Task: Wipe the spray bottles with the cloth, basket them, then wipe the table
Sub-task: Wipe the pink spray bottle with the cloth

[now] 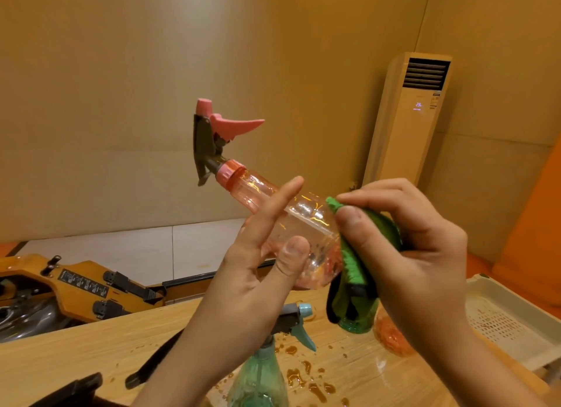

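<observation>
A pink spray bottle point(306, 221) with a pink and grey trigger head is held up in the air, tilted with its head to the upper left. My left hand point(261, 255) holds its clear body, thumb on the front, index finger stretched along it. My right hand point(406, 242) pinches a green cloth point(353, 255) against the bottle's right side. A teal spray bottle point(261, 373) stands on the wooden table point(76, 352) below my left arm. Another green bottle point(356, 324) and an orange one point(391, 337) show partly under my right hand.
A white perforated basket point(513, 321) sits at the table's right end. Brown liquid drops point(306, 376) are spattered on the table near the teal bottle. A dark object point(151, 367) lies at the lower left. A yellow machine point(76, 288) stands on the floor behind the table.
</observation>
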Motion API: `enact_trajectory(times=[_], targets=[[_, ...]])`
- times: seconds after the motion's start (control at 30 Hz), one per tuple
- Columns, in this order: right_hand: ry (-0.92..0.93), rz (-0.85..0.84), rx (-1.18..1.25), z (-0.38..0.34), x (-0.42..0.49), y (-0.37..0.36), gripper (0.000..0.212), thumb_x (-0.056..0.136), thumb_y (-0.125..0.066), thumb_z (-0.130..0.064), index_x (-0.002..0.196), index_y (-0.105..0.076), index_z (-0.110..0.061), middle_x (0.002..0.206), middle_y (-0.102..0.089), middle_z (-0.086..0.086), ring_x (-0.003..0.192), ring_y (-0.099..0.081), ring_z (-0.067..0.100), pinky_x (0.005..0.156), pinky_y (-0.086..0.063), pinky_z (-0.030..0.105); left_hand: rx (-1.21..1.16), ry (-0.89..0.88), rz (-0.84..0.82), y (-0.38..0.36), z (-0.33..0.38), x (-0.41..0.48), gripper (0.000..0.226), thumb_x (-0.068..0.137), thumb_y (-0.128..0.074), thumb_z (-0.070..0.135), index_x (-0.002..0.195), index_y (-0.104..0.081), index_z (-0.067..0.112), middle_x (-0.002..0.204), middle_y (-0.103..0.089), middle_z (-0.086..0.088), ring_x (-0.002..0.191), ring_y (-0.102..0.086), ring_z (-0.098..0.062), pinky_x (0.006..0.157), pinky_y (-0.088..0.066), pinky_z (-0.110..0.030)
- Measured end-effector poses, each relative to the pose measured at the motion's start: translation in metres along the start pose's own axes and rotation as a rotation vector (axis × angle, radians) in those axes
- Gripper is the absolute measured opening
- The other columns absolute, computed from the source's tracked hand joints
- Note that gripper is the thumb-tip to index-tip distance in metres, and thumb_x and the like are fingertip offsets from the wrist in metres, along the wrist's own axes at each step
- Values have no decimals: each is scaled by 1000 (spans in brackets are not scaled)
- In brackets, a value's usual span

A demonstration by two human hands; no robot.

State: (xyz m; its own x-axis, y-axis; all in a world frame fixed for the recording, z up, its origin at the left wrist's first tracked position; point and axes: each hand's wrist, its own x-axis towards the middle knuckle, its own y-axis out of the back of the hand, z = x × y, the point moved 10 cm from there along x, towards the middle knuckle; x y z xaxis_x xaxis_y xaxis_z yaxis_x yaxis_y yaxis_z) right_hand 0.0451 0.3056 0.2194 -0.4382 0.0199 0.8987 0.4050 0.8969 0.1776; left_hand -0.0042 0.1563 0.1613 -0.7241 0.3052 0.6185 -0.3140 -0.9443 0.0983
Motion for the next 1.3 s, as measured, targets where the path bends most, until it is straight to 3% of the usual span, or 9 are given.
enact_trajectory(times=[0.2, 0.3, 0.47, 0.63, 0.8, 0.93, 1.0, 1.13, 1.3], targets=[[-97, 43, 88, 6, 3, 6, 8, 91, -69, -19, 97, -75, -18, 96, -70, 0, 91, -67, 21, 75, -51, 25, -28, -36, -100, -7, -1, -1, 53, 90, -56, 48, 138, -45, 68, 143, -52, -6, 126, -62, -18, 95, -58, -27], [-119, 35, 119, 6, 5, 5, 7, 92, -71, -21, 97, -75, -19, 96, -71, -1, 91, -68, 23, 75, -52, 29, -11, -33, -105, -5, -2, 0, 51, 90, -58, 54, 138, -47, 67, 143, -52, -10, 125, -63, -18, 94, -57, -25], [-123, 4, 113, 5, 5, 0, 8, 91, -71, -20, 97, -76, -19, 96, -70, -1, 92, -68, 20, 76, -51, 23, -58, -17, -71, -1, -7, 2, 54, 90, -62, 60, 142, -48, 59, 154, -50, 0, 131, -61, -22, 104, -54, -48], [42, -79, -38, -13, -3, -8, 12, 90, -70, -23, 101, -76, -21, 97, -63, 5, 92, -64, 23, 73, -51, 26, -74, -28, -12, 4, -3, 3, 55, 90, -68, 57, 141, -49, 60, 151, -53, 3, 127, -65, -21, 99, -57, -46], [-105, 7, 94, 9, 3, 1, 6, 91, -72, -20, 96, -76, -19, 94, -70, 0, 89, -67, 18, 75, -50, 21, -7, -40, -33, 0, 3, -1, 56, 90, -64, 61, 139, -39, 73, 140, -51, 37, 124, -63, -1, 91, -59, -27], [-170, 37, 142, 18, 4, 4, 7, 90, -70, -20, 94, -77, -21, 93, -73, -1, 88, -69, 17, 75, -51, 23, 4, -27, -84, 1, 3, -2, 60, 95, -58, 40, 141, -37, 71, 147, -51, 26, 130, -59, -11, 102, -55, -46], [-236, 65, 206, 27, 4, 6, 8, 89, -72, -20, 93, -79, -21, 93, -75, 2, 87, -70, 19, 75, -53, 27, 11, -35, -78, 5, 4, -1, 63, 96, -56, 31, 140, -38, 72, 137, -55, 34, 127, -61, -14, 98, -58, -44], [-238, 69, 216, 27, 2, 8, 8, 90, -72, -22, 92, -79, -22, 93, -75, 3, 88, -70, 21, 75, -53, 33, 21, -49, -48, 9, 5, 1, 58, 90, -64, 48, 141, -42, 68, 140, -52, 30, 122, -65, -14, 90, -62, -40], [-108, 0, 89, 7, -2, 2, 11, 91, -68, -26, 96, -75, -19, 94, -70, -3, 89, -66, 18, 76, -51, 21, -34, -39, -32, 12, 1, 2, 68, 79, -71, 69, 142, -45, 62, 150, -51, 19, 126, -64, -11, 91, -61, -46]])
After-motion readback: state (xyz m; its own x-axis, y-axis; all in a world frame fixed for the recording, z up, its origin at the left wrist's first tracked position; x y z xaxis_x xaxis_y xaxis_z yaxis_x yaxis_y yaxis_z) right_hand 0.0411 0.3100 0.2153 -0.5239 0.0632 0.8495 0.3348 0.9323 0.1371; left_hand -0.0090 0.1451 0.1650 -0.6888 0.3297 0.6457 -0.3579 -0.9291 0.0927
